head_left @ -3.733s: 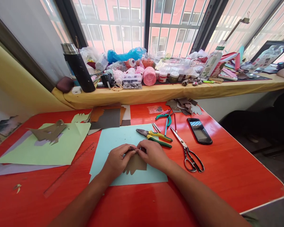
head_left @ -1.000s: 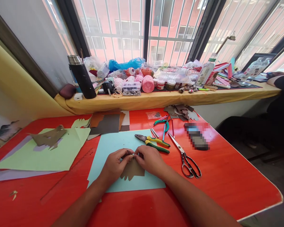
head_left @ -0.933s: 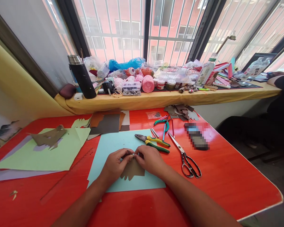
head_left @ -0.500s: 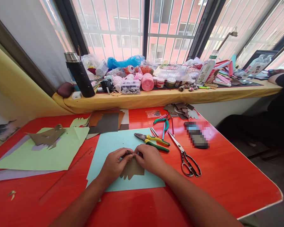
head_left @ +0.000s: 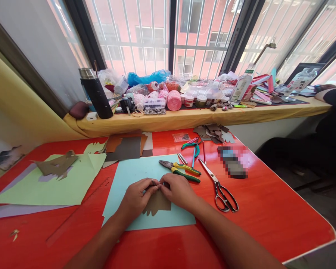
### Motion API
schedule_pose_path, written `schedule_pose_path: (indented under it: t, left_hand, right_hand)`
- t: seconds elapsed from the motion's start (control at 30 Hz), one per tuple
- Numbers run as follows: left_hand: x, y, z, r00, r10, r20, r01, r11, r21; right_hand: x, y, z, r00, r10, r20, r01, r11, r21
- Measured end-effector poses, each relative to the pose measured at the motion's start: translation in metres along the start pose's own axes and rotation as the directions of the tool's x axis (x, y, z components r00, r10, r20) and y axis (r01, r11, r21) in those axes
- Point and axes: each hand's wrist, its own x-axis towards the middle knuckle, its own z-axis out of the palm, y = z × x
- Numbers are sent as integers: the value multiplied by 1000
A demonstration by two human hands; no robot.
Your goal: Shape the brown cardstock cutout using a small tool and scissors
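Note:
My left hand (head_left: 139, 195) and my right hand (head_left: 178, 189) meet over a light blue sheet (head_left: 134, 168), fingertips pinched together at the upper edge of a grey-brown cut-out piece (head_left: 160, 203). The piece looks like thin leather or card and has a scalloped lower left edge. Some tiny thing between the fingertips is too small to make out. Just beyond my right hand lie yellow-and-green pliers (head_left: 182, 169). Large scissors (head_left: 218, 186) rest farther right on the red table (head_left: 263, 216).
Teal-handled pliers (head_left: 190, 145), pens and scraps (head_left: 212, 132) lie at the back. Stacked brown and grey sheets (head_left: 128, 147) sit behind the blue sheet. Green paper (head_left: 56, 186) with a cut piece covers the left. A cluttered sill holds a black flask (head_left: 96, 95). A person's arm shows far right.
Both hands stay almost in place at the cut-out piece, with the fingertips shifted only slightly. The whole view has dipped a little lower in the picture.

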Motion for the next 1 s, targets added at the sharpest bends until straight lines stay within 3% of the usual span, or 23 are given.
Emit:
schedule_pose_path:
  t: [0.57,1.0]
  left_hand:
    - [1,3,-1,999,-32,9,32,999,-30]
    - [1,3,-1,999,-35,16,36,999,-25]
  right_hand:
    - [0,-3,-3,1000,15,19,-14,999,-42]
    - [-1,-1,-7,999,-9,38,7,999,39]
